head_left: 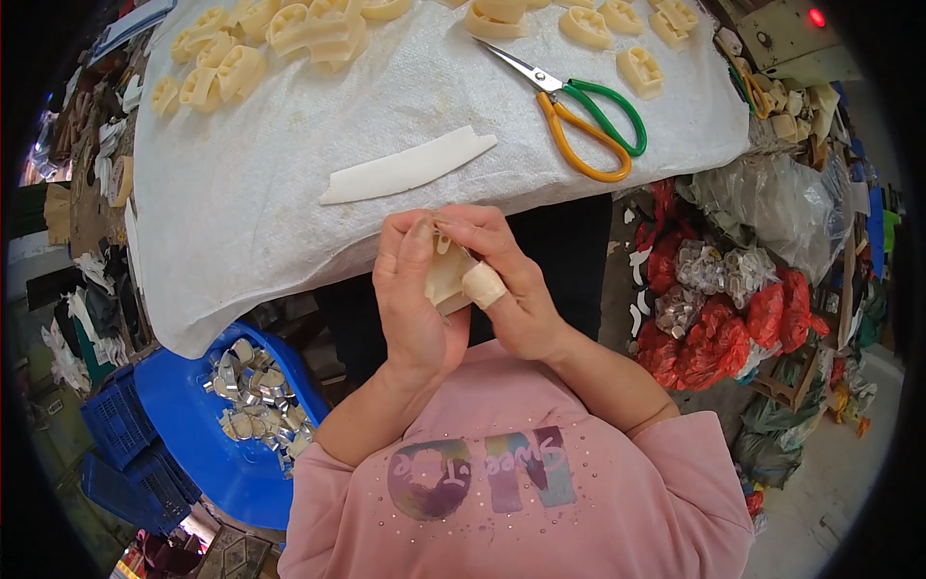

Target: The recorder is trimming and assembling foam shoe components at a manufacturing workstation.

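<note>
Between both hands, just off the table's front edge, is a cream-coloured hollow piece (pixel 447 275); the fingers cover much of it. My left hand (pixel 410 299) is closed around its left side. My right hand (pixel 516 280) grips the other side, and a pale wrap covers its thumb. The fingertips of both hands meet at the piece's top end. Beyond them a curved white strip (pixel 410 166) lies flat on the white woven cloth (pixel 260 203). Scissors (pixel 564 96) with one green and one orange handle loop lie farther right, blades slightly apart.
Several cream moulded pieces (pixel 318 34) are spread along the table's far side. At lower left, a blue basin (pixel 178 415) holds many shiny metal and cream pieces, beside blue crates (pixel 121 415). Red plastic bags (pixel 709 338) and a clear plastic sheet (pixel 772 203) are piled on the right.
</note>
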A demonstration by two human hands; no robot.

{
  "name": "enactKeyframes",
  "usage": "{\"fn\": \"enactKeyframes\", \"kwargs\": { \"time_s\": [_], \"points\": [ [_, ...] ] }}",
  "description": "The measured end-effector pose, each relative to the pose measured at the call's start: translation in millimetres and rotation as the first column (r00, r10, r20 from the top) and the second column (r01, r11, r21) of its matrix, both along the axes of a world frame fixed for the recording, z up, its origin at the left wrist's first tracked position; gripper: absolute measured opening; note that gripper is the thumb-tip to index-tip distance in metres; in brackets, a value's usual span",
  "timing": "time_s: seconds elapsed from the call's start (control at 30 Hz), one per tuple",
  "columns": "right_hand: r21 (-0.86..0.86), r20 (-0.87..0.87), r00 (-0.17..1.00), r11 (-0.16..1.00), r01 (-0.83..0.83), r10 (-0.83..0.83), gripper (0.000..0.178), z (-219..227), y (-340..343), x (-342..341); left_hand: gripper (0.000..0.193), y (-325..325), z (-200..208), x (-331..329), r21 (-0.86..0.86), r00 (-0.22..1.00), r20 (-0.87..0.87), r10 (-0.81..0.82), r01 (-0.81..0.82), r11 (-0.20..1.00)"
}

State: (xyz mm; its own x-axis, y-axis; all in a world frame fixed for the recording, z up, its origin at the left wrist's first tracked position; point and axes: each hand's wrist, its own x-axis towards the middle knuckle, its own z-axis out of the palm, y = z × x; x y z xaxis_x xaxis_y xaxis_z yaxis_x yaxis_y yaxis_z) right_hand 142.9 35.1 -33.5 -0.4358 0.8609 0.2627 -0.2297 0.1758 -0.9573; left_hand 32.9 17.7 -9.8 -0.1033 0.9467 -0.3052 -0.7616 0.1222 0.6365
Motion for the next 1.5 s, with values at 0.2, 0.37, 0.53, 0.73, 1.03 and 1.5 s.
{"fn": "enactKeyframes", "kwargs": {
  "time_s": [0.2, 0.37, 0.53, 0.73, 1.03, 1.5],
  "points": [
    [0.156, 0.002, 0.986, 0.974, 0.165, -0.167, 0.034, -8, 3, -3, 0.024, -1, 0, 6, 0.062, 0.983, -0.182, 0.014, -0.003, 0.998],
    [-0.492, -0.212, 0.977, 0.864, -0.102, -0.005, 0.060, 6, 7, 5, 0.051, 4, -6, -7, 0.111, 0.960, 0.243, -0.139, 0.115, 0.987],
    [-0.491, -0.150, 0.985, 0.858, -0.152, 0.089, 0.066, 1, 9, 19, 0.057, 4, -5, -13, 0.200, 0.894, 0.380, -0.238, 0.172, 0.965],
    [-0.543, -0.136, 0.990, 0.838, -0.056, -0.022, 0.065, 4, 8, 16, 0.071, 4, -1, -17, 0.159, 0.946, 0.149, -0.287, 0.264, 0.951],
    [-0.407, -0.046, 0.999, 0.912, -0.042, 0.025, 0.069, 2, 5, 15, 0.061, -1, -2, -15, 0.076, 0.976, 0.032, -0.213, 0.211, 0.975],
    [-0.383, 0.244, 0.965, 0.924, 0.004, 0.097, 0.035, 29, 23, 25, 0.093, -2, 0, -20, 0.280, 0.676, -0.737, 0.009, 0.293, 0.914]
  ]
}}
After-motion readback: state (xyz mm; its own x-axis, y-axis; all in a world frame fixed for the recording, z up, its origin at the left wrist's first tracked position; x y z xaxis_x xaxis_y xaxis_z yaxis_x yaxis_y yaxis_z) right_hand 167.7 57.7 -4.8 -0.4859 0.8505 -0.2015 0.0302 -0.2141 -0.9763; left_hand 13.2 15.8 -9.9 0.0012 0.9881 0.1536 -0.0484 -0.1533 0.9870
